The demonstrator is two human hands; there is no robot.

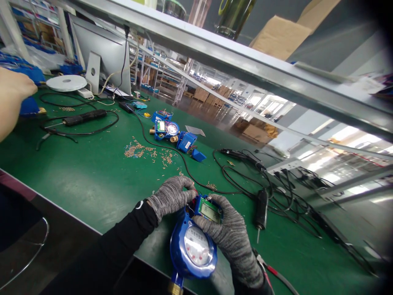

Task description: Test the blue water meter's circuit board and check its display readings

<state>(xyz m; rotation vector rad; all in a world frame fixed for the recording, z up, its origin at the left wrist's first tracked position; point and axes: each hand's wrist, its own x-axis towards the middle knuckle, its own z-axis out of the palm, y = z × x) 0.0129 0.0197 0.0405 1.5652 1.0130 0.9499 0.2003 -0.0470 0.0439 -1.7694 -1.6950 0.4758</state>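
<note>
Meter (193, 246) fitting (175, 288) (brass) half off-frame

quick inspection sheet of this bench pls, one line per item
surface: green mat covers the bench
job's things: blue water meter, dial up, lcd module at its top end
clutter: loose brass screws; opened second meter; electric screwdriver
grippers: left hand and right hand, both gloved, grip the blue water meter
cables: black cables tangled at right
surroundings: metal shelf rail, monitor back, another person's hand far left
</note>
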